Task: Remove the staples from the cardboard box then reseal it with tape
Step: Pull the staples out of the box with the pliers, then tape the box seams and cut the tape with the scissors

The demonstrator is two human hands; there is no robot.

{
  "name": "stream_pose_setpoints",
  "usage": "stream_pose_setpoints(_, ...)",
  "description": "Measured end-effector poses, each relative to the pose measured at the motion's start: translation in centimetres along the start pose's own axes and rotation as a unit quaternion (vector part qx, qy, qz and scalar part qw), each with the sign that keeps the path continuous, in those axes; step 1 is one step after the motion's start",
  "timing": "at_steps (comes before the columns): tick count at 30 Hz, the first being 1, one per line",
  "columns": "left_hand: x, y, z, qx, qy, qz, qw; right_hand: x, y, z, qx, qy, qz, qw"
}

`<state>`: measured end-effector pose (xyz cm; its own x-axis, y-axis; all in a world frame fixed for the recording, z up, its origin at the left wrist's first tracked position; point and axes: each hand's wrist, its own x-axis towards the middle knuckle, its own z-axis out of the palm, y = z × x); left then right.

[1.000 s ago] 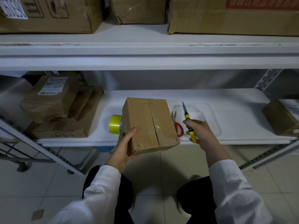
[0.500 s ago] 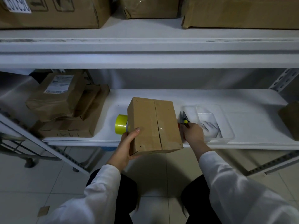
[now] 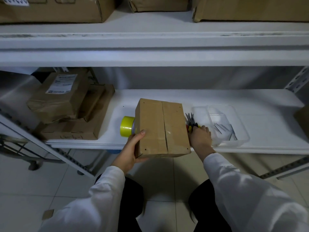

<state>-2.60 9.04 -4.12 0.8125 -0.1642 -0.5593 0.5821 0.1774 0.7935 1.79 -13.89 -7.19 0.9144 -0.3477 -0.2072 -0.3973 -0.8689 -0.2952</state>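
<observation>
A brown cardboard box (image 3: 160, 128) with a taped centre seam rests half on the white lower shelf (image 3: 267, 111), its near end past the shelf edge. My left hand (image 3: 132, 148) grips its near left corner, thumb on top. Behind the box on the left lies a yellow tape roll (image 3: 127, 126). At the box's right side my right hand (image 3: 199, 138) is curled over the handles of the yellow-handled pliers (image 3: 189, 117), which lie beside red-handled scissors (image 3: 187, 127). Several pulled staples (image 3: 222, 128) lie in a clear plastic tray (image 3: 240, 141).
Brown parcels (image 3: 66, 104) are stacked at the shelf's left end, and another parcel (image 3: 303, 121) shows at the far right. Large cartons (image 3: 50, 9) stand on the upper shelf. Slanted metal shelf struts (image 3: 66, 156) run below, over a tiled floor.
My right hand brought the yellow-handled pliers down from mid-air to the shelf beside the scissors, next to the box. The left hand kept its hold on the box.
</observation>
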Motion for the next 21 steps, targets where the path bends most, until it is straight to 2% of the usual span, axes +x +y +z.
stream_pose_setpoints(2, 0.2, 0.1, 0.1, -0.018, -0.002, -0.006, 1.0, 0.2, 0.0, -0.2, 0.039, -0.014, -0.005, 0.999)
stream_pose_setpoints(4, 0.4, 0.2, 0.4, -0.037, -0.002, -0.012, 0.999, 0.1, 0.1, -0.6, 0.132, 0.021, -0.015, 0.991)
stream_pose_setpoints(6, 0.7, 0.2, 0.6, -0.056, -0.003, -0.018, 0.998, -0.8, -0.3, -1.5, 0.26, 0.07, -0.019, 0.963)
stream_pose_setpoints(7, 1.0, 0.1, 0.7, -0.064, -0.002, -0.022, 0.998, -1.3, -0.6, -2.0, 0.321, 0.066, -0.007, 0.945)
stream_pose_setpoints(8, 1.2, 0.0, 0.7, -0.073, -0.005, -0.024, 0.997, -1.5, -0.9, -2.5, 0.377, 0.039, 0.012, 0.925)
stream_pose_setpoints(10, 1.9, -0.4, 0.9, -0.094, -0.005, -0.03, 0.995, -1.9, -1.4, -3.3, 0.469, -0.068, 0.077, 0.877)
stream_pose_setpoints(12, 2.1, -0.5, 1.2, -0.115, -0.004, -0.026, 0.993, -2.4, -1.7, -3.9, 0.506, -0.15, 0.116, 0.841)
stream_pose_setpoints(17, 2.4, -0.4, 1.7, -0.185, 0.049, 0.059, 0.98, -3.3, -2.4, -2.8, 0.523, -0.121, 0.116, 0.836)
stream_pose_setpoints(19, 2.4, -0.5, 1.7, -0.124, 0.103, 0.051, 0.986, -3.5, -2.9, -2.3, 0.515, -0.1, 0.114, 0.843)
stream_pose_setpoints(21, 2.4, -0.8, 1.2, -0.033, 0.167, 0.028, 0.985, -3.7, -3.5, -2.3, 0.483, -0.083, 0.098, 0.866)
